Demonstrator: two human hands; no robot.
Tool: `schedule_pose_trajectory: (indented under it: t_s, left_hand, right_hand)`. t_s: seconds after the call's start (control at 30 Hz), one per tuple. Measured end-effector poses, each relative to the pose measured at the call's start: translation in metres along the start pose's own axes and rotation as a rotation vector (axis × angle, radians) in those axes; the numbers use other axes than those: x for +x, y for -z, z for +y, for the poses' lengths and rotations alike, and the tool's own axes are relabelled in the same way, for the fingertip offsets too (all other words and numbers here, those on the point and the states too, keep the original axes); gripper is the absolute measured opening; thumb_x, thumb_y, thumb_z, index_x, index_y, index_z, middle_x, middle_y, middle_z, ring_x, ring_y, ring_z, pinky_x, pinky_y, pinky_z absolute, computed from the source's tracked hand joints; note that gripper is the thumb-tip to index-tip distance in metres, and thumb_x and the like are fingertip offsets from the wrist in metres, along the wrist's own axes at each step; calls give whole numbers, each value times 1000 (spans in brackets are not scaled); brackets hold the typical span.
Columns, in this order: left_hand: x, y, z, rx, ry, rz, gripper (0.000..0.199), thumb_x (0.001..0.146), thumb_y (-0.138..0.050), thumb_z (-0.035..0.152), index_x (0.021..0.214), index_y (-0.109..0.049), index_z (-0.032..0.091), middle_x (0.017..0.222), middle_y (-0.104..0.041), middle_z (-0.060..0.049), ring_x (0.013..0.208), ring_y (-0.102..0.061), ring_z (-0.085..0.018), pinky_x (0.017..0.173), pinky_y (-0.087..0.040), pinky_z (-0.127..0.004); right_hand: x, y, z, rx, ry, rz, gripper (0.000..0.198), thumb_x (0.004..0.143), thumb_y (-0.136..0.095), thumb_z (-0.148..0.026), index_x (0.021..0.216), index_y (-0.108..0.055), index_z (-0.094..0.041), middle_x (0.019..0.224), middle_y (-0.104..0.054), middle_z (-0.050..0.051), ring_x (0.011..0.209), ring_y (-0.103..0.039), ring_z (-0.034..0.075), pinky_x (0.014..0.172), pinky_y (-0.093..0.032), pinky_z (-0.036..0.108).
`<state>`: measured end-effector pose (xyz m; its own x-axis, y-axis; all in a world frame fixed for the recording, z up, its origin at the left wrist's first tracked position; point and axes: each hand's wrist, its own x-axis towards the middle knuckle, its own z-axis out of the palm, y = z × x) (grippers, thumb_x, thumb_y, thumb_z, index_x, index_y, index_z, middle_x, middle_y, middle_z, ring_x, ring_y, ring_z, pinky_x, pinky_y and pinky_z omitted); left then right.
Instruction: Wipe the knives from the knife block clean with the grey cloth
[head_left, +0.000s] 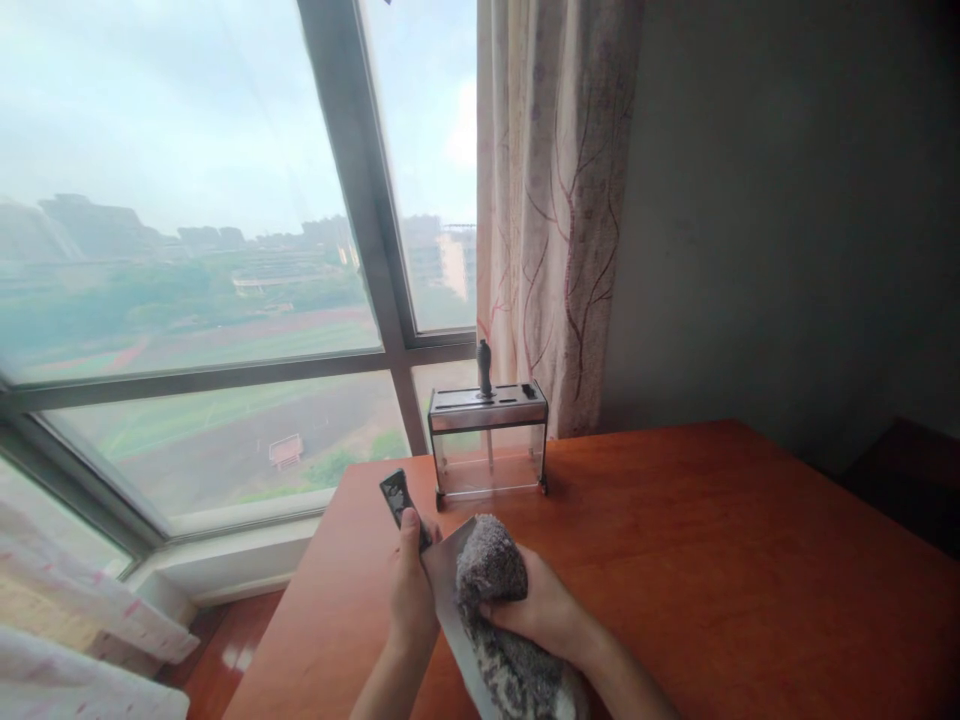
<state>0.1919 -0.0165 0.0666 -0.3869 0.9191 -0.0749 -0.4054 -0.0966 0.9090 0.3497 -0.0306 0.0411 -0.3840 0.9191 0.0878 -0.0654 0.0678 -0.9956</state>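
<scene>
My left hand (411,572) is closed around the dark handle of a wide-bladed kitchen knife (450,590), whose blade slants down toward me. Bunched in my right hand (546,606) is a grey fluffy cloth (491,565), pressed against the blade. The cloth's patterned lower part hangs down and hides much of the blade. Beyond my hands stands a clear-sided knife block (487,408) with a metal-framed slotted top. One dark-handled tool (484,368) stands upright in it, its thin shaft showing through the clear side.
The reddish-brown wooden table (675,560) stretches to the right. A large window (360,200) with grey frames rises behind and to the left. A patterned curtain (555,200) hangs behind the block, and another curtain (82,620) is at the lower left.
</scene>
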Motion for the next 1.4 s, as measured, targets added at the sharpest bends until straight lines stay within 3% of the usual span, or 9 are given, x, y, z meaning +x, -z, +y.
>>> schedule_pose_trajectory:
  t_s: [0.17,0.37,0.63,0.77,0.97,1.13,1.27,1.4]
  left_hand:
    - [-9,-6,-16,44,-1,-74,50,72,-58,65,56,-47,18,48,-41,6,47,-38,-10,45,-33,-21]
    - [-12,-4,-32,178,-15,-183,52,70,-59,66,55,-50,17,54,-48,1,55,-44,-14,51,-36,-24]
    - [-6,0,-19,211,-64,-216,53,73,-55,66,53,-49,17,52,-45,1,53,-41,-13,49,-35,-23]
    - [-2,3,-5,158,-70,-158,52,74,-55,64,53,-48,17,49,-40,4,48,-38,-10,44,-32,-21]
    - [15,15,12,-41,28,4,47,73,-56,63,60,-50,18,45,-46,5,39,-42,-10,38,-31,-21]
    - [18,13,14,-99,53,45,45,70,-62,59,57,-47,19,45,-46,6,38,-42,-9,38,-34,-20]
    - [10,4,6,-118,113,-23,44,72,-62,57,58,-45,19,48,-43,6,41,-40,-9,41,-35,-21]
    - [0,-3,-10,-7,40,-145,44,77,-58,56,57,-46,18,53,-43,5,50,-40,-10,49,-37,-21]
  right_hand:
    - [2,2,0,8,22,88,44,63,-78,-26,104,-65,-15,99,-70,6,93,-63,27,84,-50,38]
    - [3,8,-8,130,46,103,41,65,-79,-30,101,-64,-15,98,-71,6,91,-64,25,82,-50,36]
    - [-1,-1,-8,271,-17,59,55,61,-82,-34,108,-60,-15,103,-70,7,98,-63,27,89,-47,39]
    - [-1,-2,-4,239,-58,31,57,59,-82,-29,110,-60,-15,104,-70,7,99,-62,26,89,-46,39]
    - [-6,8,-14,139,-116,-236,61,58,-78,-16,116,-60,-20,109,-68,1,103,-61,25,89,-45,34]
    - [-9,15,-17,78,-155,-313,54,58,-78,-16,110,-64,-20,103,-70,0,97,-62,24,86,-47,33]
    - [-6,13,-8,121,-145,-255,49,60,-79,-21,107,-66,-17,100,-70,1,94,-63,23,85,-46,33]
    - [-1,9,-2,229,-102,-134,50,60,-80,-27,106,-65,-15,98,-70,3,92,-63,23,84,-46,34]
